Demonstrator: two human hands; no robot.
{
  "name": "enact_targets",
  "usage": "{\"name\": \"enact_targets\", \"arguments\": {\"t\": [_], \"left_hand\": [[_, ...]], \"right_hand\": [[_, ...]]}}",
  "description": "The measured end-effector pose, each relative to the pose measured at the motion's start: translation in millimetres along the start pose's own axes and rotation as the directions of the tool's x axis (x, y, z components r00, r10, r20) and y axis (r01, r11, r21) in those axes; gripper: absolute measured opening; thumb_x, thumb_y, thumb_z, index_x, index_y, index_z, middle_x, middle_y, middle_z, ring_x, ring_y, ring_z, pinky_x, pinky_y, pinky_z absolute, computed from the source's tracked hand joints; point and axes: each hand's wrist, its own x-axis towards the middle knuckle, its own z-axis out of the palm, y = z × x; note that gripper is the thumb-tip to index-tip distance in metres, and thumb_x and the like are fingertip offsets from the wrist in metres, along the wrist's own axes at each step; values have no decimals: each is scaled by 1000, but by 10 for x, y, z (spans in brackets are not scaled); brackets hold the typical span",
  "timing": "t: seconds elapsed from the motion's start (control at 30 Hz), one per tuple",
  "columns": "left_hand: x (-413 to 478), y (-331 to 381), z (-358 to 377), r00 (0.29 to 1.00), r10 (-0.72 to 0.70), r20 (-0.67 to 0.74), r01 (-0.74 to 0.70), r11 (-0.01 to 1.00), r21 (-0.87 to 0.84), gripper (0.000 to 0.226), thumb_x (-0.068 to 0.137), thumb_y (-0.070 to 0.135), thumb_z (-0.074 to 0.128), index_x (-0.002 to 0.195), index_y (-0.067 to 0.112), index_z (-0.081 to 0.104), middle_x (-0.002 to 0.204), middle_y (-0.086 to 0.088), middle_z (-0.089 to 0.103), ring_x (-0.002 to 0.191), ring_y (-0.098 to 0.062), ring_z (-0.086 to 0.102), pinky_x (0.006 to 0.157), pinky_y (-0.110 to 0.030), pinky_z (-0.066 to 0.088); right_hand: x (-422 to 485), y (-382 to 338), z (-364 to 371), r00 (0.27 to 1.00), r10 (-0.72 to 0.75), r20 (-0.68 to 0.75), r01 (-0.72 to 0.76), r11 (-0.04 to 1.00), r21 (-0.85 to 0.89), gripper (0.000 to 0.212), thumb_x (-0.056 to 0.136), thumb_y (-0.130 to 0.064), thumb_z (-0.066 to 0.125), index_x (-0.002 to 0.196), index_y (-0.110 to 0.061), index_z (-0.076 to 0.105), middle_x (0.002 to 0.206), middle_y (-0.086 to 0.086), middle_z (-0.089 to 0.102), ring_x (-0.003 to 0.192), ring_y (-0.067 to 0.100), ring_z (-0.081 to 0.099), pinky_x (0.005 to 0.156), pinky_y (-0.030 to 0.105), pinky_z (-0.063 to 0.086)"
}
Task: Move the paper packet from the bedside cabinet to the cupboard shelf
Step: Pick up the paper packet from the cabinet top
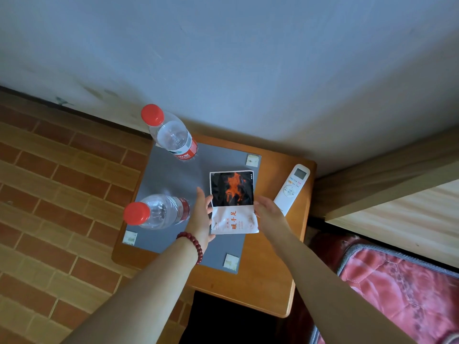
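Note:
The paper packet (232, 202) has a black and orange flame picture on its upper half and white with orange characters on its lower half. It sits over the grey mat (171, 187) on the wooden bedside cabinet (270, 276). My left hand (201, 217), with a red bead bracelet on the wrist, touches the packet's left edge with fingers spread. My right hand (267, 212) touches the packet's right edge. Whether the packet is lifted off the mat cannot be told. The cupboard shelf is out of view.
Two clear water bottles with red caps stand on the mat, one at the back (171, 135) and one near my left hand (159, 212). A white remote control (293, 187) lies right of the packet. A bed with a red quilt (397, 289) is at the right.

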Motion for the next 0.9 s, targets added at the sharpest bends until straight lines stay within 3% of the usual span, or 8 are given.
{"name": "enact_targets", "arguments": {"t": [0.17, 0.3, 0.4, 0.5, 0.63, 0.77, 0.9], "left_hand": [[-58, -5, -12, 999, 20, -30, -19, 999, 43, 67, 85, 68, 16, 137, 31, 35, 147, -6, 37, 132, -32, 34, 95, -49, 33], [-106, -22, -37, 1000, 7, -29, -6, 999, 42, 64, 85, 67, 18, 135, 31, 35, 142, -8, 42, 130, -31, 37, 92, -49, 32], [-162, -28, -25, 1000, -4, -27, 5, 999, 51, 51, 85, 67, 19, 118, 33, 38, 139, -9, 46, 128, -32, 39, 97, -51, 31], [-191, -27, -19, 1000, -18, -20, 19, 999, 50, 49, 85, 67, 20, 113, 30, 36, 139, -9, 46, 128, -32, 39, 101, -54, 28], [-227, -18, -5, 1000, -31, 1, 31, 997, 67, 65, 87, 65, 20, 132, 23, 39, 142, -6, 42, 130, -30, 37, 100, -51, 29], [-366, 44, 47, 1000, 18, -3, -18, 997, 77, 46, 90, 59, 24, 116, 29, 46, 115, -1, 47, 105, -20, 45, 87, -40, 36], [-612, 183, 106, 999, 53, 5, -53, 996, 76, 35, 91, 56, 31, 105, 31, 50, 98, 8, 53, 94, -14, 51, 77, -32, 42]], "right_hand": [[-61, -22, -25, 999, -29, -23, 28, 999, -24, 36, 100, -22, 41, 136, -23, 42, 86, -19, 50, 68, 7, 50, 43, 7, 44], [-92, -13, -42, 999, -41, -20, 41, 999, 11, 39, 99, -14, 40, 137, -20, 42, 127, -2, 57, 72, 3, 50, 40, 1, 39], [-120, 10, -50, 998, -52, -19, 52, 998, 29, 41, 98, -10, 38, 139, -18, 42, 138, 3, 52, 74, 2, 49, 41, -1, 37], [-154, 28, -71, 997, -63, -35, 64, 997, 30, 42, 98, -6, 39, 138, -17, 43, 138, 3, 52, 71, 2, 53, 42, 0, 39], [-222, 8, -102, 996, -76, -46, 78, 996, 41, 40, 97, -3, 41, 135, -17, 44, 131, 1, 53, 74, 2, 53, 44, 2, 42], [-360, -84, -140, 995, -83, -58, 87, 993, 76, 37, 97, -8, 43, 130, -23, 48, 116, -10, 51, 75, 1, 52, 41, 3, 41], [-568, -260, -255, 990, -116, -83, 123, 988, 88, 38, 96, -9, 41, 128, -27, 50, 104, -18, 50, 77, -1, 51, 46, 8, 45]]}}
